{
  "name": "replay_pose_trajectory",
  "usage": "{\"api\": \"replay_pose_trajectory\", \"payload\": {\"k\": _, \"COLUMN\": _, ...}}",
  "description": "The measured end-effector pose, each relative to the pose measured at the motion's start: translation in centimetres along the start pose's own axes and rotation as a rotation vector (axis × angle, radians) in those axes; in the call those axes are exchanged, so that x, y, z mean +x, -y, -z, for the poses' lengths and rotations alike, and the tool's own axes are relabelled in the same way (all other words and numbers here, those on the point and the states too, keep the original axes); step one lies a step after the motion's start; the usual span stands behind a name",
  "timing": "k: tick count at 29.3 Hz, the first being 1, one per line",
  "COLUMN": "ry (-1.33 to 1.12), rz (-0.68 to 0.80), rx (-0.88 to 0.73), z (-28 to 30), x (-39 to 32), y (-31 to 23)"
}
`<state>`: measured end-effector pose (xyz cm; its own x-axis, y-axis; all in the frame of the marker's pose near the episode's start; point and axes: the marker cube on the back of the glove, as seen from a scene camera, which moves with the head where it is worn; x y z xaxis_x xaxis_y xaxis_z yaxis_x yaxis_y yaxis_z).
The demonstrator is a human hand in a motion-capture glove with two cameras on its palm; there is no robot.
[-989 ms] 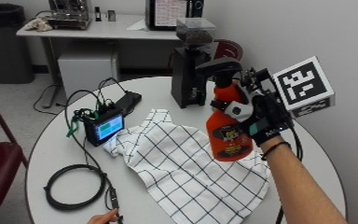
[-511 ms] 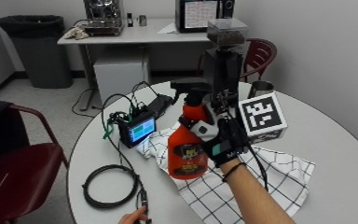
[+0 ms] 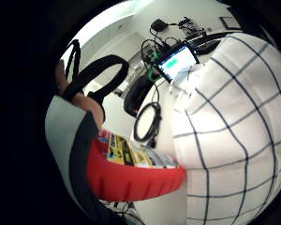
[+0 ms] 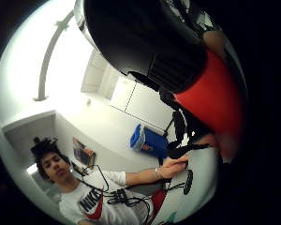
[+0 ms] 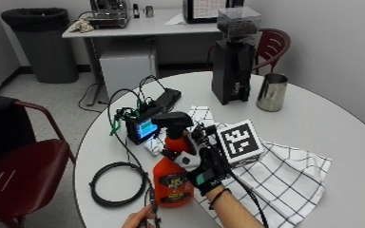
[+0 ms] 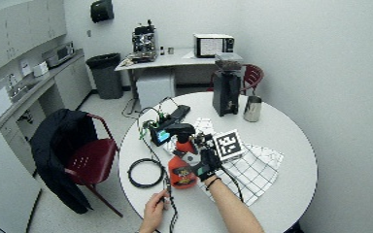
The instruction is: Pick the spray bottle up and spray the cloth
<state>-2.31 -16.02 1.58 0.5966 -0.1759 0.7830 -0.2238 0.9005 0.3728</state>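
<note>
An orange spray bottle point(image 5: 172, 186) with a black trigger head stands upright beside the left edge of the white checked cloth point(image 5: 287, 183). Its base is at or just above the round table point(image 5: 334, 128); I cannot tell which. My gloved right hand point(image 5: 206, 167) grips the bottle's neck from the right, fingers curled round it. In the wide outside view the bottle point(image 6: 181, 172), hand point(image 6: 206, 166) and cloth point(image 6: 256, 167) show the same. The little finger side palm view has the bottle's red base point(image 3: 131, 180) beside the cloth point(image 3: 229, 117). The thumb side palm view is filled by the bottle point(image 4: 210, 93).
A black coiled cable point(image 5: 115, 183) lies left of the bottle. A small device with a lit screen point(image 5: 140, 128) and wires sits behind it. A black grinder point(image 5: 233, 66) and a metal cup point(image 5: 271, 92) stand at the back. A bare left hand point(image 5: 139, 219) rests at the front edge.
The hand has carried the bottle leftward off the cloth and lower, down beside the coiled cable. The outside camera has shifted too.
</note>
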Motion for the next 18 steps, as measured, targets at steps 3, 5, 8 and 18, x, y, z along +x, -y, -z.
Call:
{"api": "replay_pose_trajectory", "payload": {"k": 3, "ry": 0.013, "rz": 0.034, "rx": -0.014, "z": -0.1, "x": -0.1, "y": 0.0}}
{"api": "replay_pose_trajectory", "payload": {"k": 5, "ry": 0.01, "rz": 0.046, "rx": -0.019, "z": -0.1, "x": -0.3, "y": 0.2}}
{"api": "replay_pose_trajectory", "payload": {"k": 8, "ry": 0.005, "rz": 0.054, "rx": -0.026, "z": -0.5, "x": -0.3, "y": 0.2}}
{"api": "replay_pose_trajectory", "payload": {"k": 18, "ry": 0.017, "rz": 0.027, "rx": -0.06, "z": -1.7, "x": 0.5, "y": -1.3}}
